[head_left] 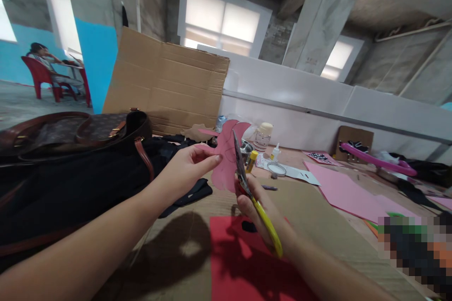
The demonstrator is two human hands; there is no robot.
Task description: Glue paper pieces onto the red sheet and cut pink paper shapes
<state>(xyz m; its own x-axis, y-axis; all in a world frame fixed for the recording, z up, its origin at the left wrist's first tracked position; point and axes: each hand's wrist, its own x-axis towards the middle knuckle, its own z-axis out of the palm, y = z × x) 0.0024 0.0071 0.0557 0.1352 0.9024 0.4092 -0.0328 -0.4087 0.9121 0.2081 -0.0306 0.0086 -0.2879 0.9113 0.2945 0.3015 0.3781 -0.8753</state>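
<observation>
My left hand (pixel 190 169) pinches a curvy-edged pink paper cutout (pixel 225 169) between thumb and fingers, holding it up above the table. Pencil-like lines show on the paper. Scissors with yellow handles (pixel 268 228) are gripped in my right hand (pixel 259 197), their blades pointing up and lying against the cutout's right side. Whether the blades are parted I cannot tell. Below my hands lies a red sheet (pixel 229 263) with a dark spot on it, partly in shadow.
A black bag with brown straps (pixel 88 174) fills the left side; a cardboard panel (pixel 169 84) stands behind. Farther back are a glue stick (pixel 252 160), a white glue bottle (pixel 275 152) and a jar (pixel 263 136). Pink sheets (pixel 346 188) lie right. A person (pixel 45 61) sits far left.
</observation>
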